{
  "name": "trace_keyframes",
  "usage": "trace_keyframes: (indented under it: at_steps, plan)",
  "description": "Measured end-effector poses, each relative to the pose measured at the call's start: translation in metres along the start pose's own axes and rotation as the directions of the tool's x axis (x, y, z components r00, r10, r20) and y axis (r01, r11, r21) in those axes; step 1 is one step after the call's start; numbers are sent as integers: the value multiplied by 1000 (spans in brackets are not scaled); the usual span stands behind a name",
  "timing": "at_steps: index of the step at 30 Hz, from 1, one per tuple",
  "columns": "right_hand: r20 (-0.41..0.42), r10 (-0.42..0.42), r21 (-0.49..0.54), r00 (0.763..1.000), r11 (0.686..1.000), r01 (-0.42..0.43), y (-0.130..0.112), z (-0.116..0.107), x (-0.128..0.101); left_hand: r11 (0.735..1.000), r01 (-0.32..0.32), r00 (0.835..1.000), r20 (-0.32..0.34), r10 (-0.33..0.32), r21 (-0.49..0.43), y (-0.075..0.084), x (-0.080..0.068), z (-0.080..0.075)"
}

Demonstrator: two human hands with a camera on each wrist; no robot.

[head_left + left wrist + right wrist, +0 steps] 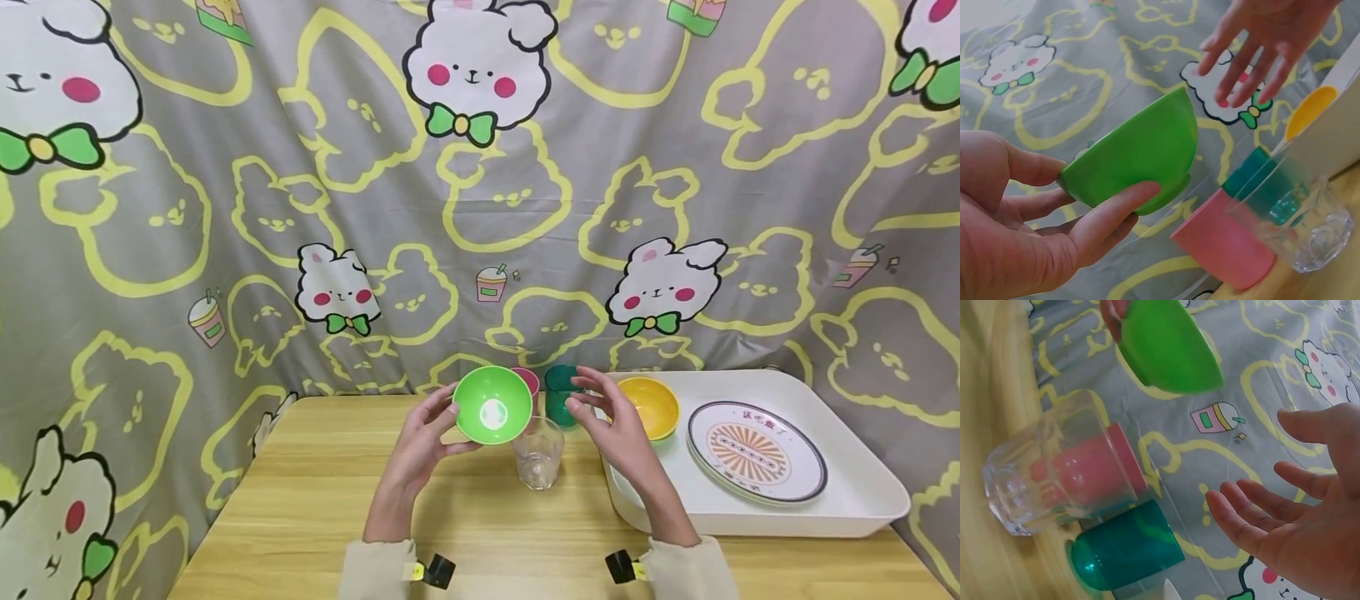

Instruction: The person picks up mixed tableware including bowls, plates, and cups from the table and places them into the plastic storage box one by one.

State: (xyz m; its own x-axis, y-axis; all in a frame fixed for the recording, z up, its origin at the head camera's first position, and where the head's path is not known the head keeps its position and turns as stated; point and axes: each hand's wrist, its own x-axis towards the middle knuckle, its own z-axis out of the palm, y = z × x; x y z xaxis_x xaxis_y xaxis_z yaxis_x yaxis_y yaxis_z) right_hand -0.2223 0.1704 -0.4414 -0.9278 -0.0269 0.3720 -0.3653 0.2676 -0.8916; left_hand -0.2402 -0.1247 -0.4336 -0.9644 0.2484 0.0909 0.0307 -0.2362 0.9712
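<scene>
- Left hand (422,446) grips the green bowl (492,404) in the air: thumb under the base, fingers curled on the far wall, opening tilted toward the person.
- Right hand (617,425) is spread with straight fingers and holds nothing; it hovers just beside the bowl's rim, not touching.
- Below and between the two sets of fingertips: clear glass (537,452) upright on the wooden table (300,500).
- Past the fingertips: pink cup (527,379) and teal cup (560,395), side by side, near the backdrop.
- My read: the bowl looks to be passing hand to hand. Right fingers should close on the rim before the left thumb lets go. Keep the bowl high enough to clear the glass under it.
- Outboard of the right palm: white tray (862,492) with a yellow bowl (652,406) and a patterned plate (757,450).
- Writing: characters at the top of the plate's centre, too small to read. No brand or label on the bowls or cups.
</scene>
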Motion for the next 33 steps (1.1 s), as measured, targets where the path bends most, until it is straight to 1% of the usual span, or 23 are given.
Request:
trace_keyframes:
  at_steps: [4, 8, 13, 18, 24, 33]
  plan:
    - [23, -3, -17, 1000, 1000, 3, 2, 8, -1, 1000, 28, 999, 24, -28, 6, -6, 3, 4]
    - [26, -13, -25, 1000, 1000, 14, 4, 17, -4, 999, 50, 998, 44, -50, 11, -12, 4, 6]
    - [40, -28, -19, 999, 999, 29, 4, 23, -3, 999, 48, 998, 48, -50, 23, -13, 3, 8]
    - [64, -13, 0, 998, 1000, 13, 2, 27, -2, 999, 40, 997, 58, -42, 29, -11, 3, 12]
    - [76, 10, 8, 997, 1000, -11, 0, 29, -3, 998, 51, 995, 87, -53, 26, -12, 4, 18]
    - [85, -14, 6, 996, 1000, 14, 1, 31, -4, 999, 40, 993, 114, -44, 34, -15, 4, 24]
